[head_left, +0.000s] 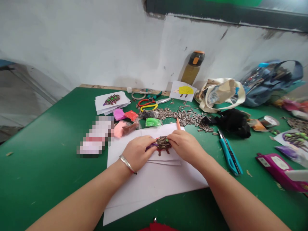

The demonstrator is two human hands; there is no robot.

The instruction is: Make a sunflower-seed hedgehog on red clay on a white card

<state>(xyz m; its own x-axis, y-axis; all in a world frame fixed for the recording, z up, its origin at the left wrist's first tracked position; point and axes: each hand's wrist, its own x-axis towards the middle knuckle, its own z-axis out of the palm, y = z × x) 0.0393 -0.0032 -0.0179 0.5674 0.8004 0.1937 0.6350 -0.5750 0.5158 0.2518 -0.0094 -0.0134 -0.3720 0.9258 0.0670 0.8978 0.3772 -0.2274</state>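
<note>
A small picture of a hedgehog-like animal [163, 143], its body covered in sunflower seeds, lies on stacked white paper [141, 187]. It has brown legs, a red edge and a purple snout. My left hand [138, 152], with a silver bracelet at the wrist, rests flat at its left side, thumb and forefinger apart around the purple snout. At the right end of the body, my right hand [186, 146] has its fingers pinched on a tiny bit of green clay [167, 140]. An orange stick [178, 124] pokes up behind that hand; whether it is held, I cannot tell.
Clay packets, including a green one [153, 122], and loose sunflower seeds [187, 115] lie beyond the paper. Scissors [154, 104] and a finished seed picture [112, 100] are farther back. Rightward are a teal utility knife [229, 154], a black bundle [234, 123] and a magenta case [279, 170].
</note>
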